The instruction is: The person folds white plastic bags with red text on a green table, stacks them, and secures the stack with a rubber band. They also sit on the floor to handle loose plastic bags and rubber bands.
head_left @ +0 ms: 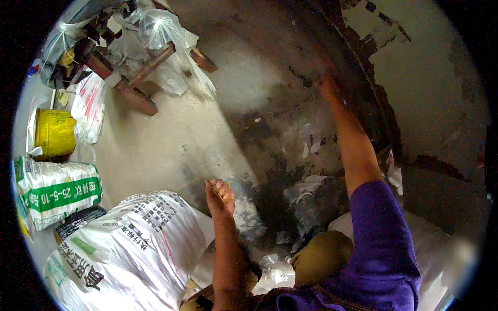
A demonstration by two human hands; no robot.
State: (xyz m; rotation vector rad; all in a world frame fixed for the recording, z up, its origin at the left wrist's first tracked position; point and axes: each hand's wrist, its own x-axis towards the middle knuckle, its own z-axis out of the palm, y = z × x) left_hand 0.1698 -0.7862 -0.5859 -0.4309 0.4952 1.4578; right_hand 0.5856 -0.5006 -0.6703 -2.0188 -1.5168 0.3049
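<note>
My left hand [220, 194] is raised over the dirty concrete floor, its fingers curled around a small yellowish thing [222, 191] that I cannot make out. My right hand [328, 85] reaches far forward on a straight arm in a purple sleeve and presses against the dark, peeling base of the wall [363, 98]. What is under its fingers is hidden in the dark. Just left of my left forearm lies a large white woven sack [129, 243] with printing.
A second white and green sack [54, 192] lies at the left. Behind it stands a yellow bucket [52, 132]. Wooden legs [129, 88] draped with clear plastic bags are at the top left. Torn paper and plastic scraps [306, 192] litter the dark floor patch.
</note>
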